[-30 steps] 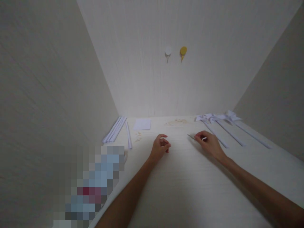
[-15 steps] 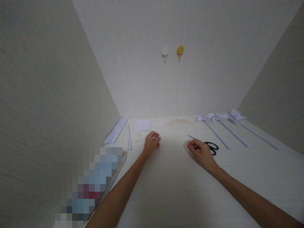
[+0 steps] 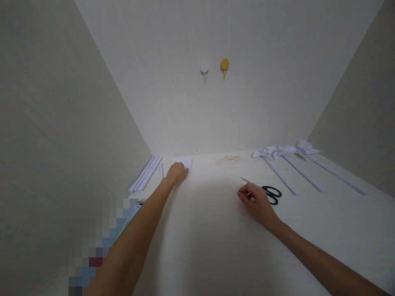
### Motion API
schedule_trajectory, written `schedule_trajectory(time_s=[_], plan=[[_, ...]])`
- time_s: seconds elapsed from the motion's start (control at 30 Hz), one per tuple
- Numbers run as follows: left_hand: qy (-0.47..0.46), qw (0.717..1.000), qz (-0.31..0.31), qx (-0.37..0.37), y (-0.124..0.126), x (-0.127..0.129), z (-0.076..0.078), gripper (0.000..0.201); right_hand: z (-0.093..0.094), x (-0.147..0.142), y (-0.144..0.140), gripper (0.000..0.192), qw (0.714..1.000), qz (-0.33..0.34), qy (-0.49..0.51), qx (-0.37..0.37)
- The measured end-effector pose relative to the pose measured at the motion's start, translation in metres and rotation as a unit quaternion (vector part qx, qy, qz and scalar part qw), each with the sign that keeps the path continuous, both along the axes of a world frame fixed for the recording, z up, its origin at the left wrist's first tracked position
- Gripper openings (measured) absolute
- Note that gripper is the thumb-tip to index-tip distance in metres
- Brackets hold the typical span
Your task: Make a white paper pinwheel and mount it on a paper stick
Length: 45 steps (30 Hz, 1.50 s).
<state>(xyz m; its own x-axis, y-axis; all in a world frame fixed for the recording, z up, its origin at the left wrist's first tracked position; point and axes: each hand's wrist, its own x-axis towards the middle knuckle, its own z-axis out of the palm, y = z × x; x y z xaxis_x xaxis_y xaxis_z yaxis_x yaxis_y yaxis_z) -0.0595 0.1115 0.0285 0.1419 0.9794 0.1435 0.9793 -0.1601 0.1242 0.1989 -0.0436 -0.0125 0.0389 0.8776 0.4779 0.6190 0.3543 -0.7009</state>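
Observation:
My left hand (image 3: pixel 177 173) reaches to the front edge of a white paper square (image 3: pixel 187 163) at the back of the table. Its fingers point away from me and are mostly hidden, so whether they grip anything does not show. My right hand (image 3: pixel 255 201) hovers low over the table with thumb and fingertips pinched; anything between them is too small to make out. Just behind it lie black-handled scissors (image 3: pixel 272 192), blades pointing left. One loose white paper stick (image 3: pixel 161 170) is partly covered by my left hand and wrist.
Several rolled white paper sticks (image 3: pixel 145 174) lie at the far left. On the right rest three paper sticks (image 3: pixel 304 172) with folded paper shapes (image 3: pixel 276 152) at their far ends. A small pile of thin tan bands (image 3: pixel 231 159) sits near the back wall. Blurred items (image 3: pixel 92 250) border the left edge.
My left hand has moved left and away from me, to the paper square, covering the small yellowish bits there. The right hand stays pinched beside the scissors. The view has shifted slightly.

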Motion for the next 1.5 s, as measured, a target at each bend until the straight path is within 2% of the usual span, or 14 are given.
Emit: schedule_trajectory(time_s=[0.2,0.4,0.57,1.07,1.5], plan=[[0.084,0.996,-0.006,-0.001,0.001,0.01,-0.003,0.03,0.0,0.0,0.0,0.012,1.0,0.011,0.004,-0.004],[0.121,0.993,-0.01,0.0,0.004,0.012,0.0,0.034,0.001,-0.001,0.0,0.011,1.0,0.014,0.002,-0.019],[0.137,0.99,-0.013,-0.004,0.001,0.015,0.003,0.04,-0.002,0.0,0.001,0.01,0.999,0.025,0.01,-0.022],[0.169,0.985,-0.02,-0.024,0.006,0.016,0.006,0.037,-0.001,0.0,0.001,0.011,0.999,0.029,0.011,-0.022],[0.169,0.985,0.006,-0.016,0.004,0.021,0.005,0.032,-0.001,-0.002,0.001,0.01,1.0,0.02,0.009,-0.018]])
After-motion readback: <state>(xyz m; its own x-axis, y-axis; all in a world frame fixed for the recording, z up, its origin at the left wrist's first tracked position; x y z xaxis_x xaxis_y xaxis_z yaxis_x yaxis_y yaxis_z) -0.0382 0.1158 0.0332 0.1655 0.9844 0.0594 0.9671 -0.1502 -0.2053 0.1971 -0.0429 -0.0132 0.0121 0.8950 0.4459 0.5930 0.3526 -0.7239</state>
